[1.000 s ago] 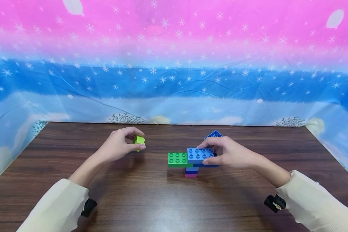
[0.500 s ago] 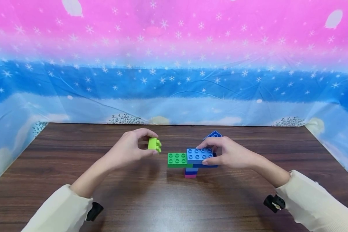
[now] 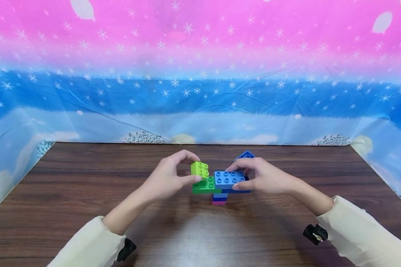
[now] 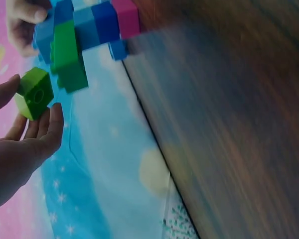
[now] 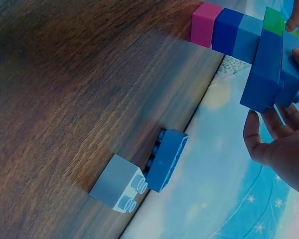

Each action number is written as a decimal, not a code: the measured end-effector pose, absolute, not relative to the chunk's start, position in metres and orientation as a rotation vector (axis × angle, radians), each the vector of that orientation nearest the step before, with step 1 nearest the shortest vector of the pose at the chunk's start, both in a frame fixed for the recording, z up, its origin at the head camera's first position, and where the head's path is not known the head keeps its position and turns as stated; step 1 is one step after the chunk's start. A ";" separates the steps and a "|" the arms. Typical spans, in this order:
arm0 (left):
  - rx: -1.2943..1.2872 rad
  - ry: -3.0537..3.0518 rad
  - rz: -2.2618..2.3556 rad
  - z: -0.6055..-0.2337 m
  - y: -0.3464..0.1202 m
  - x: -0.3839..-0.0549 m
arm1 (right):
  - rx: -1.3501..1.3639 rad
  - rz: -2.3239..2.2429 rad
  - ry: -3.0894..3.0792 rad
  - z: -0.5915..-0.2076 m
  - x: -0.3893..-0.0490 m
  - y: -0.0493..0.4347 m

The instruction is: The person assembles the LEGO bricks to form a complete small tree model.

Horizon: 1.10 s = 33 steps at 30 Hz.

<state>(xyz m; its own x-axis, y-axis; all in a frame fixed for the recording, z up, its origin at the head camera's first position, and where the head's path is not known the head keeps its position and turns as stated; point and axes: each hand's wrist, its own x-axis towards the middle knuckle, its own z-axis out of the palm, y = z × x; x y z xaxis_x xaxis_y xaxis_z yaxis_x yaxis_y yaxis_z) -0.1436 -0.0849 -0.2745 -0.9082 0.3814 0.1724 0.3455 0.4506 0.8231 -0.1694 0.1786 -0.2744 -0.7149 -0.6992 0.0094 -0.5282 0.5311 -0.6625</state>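
My left hand (image 3: 165, 176) pinches a lime-green toy building brick (image 3: 196, 170) between thumb and fingers, close over the left part of a green brick (image 3: 207, 190). That green brick forms one arm of a T-shaped stack. Below it, the column shows light blue, dark blue and, at the bottom, a pink brick (image 5: 206, 25). A dark blue brick (image 5: 263, 72) makes the other arm. On top lies a light blue brick (image 3: 225, 180), which my right hand (image 3: 267, 176) grips at its right end. In the left wrist view, the lime-green brick (image 4: 36, 94) stands apart from the stack.
A loose blue brick (image 3: 246, 154) lies on the wooden table (image 3: 87, 178) behind the right hand. Near it, the right wrist view shows a pale grey-blue brick (image 5: 117, 181) on its side. A snowflake-patterned cloth (image 3: 173, 92) hangs along the table's back edge.
My left hand has carried the lime-green brick rightward to above the green brick, tilting it so its studs turn upward. The right hand keeps its hold on the stack.
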 end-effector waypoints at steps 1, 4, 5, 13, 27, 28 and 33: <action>0.650 2.638 1.485 -0.275 -0.083 -0.143 | -1.034 -0.958 2.514 -0.275 -0.169 0.179; 0.646 2.614 1.491 -0.279 -0.078 -0.141 | -1.037 -0.964 2.510 -0.275 -0.170 0.179; 0.651 2.599 1.499 -0.280 -0.077 -0.141 | -1.037 -0.965 2.510 -0.275 -0.170 0.179; 0.633 2.546 1.534 -0.286 -0.075 -0.141 | -1.035 -0.966 2.509 -0.275 -0.169 0.179; 0.742 2.556 1.441 -0.293 -0.078 -0.143 | -1.039 -0.959 2.513 -0.274 -0.169 0.178; 0.753 2.559 1.438 -0.293 -0.078 -0.144 | -1.038 -0.959 2.513 -0.273 -0.169 0.178; 0.756 2.591 1.414 -0.294 -0.076 -0.144 | -1.039 -0.965 2.508 -0.273 -0.169 0.178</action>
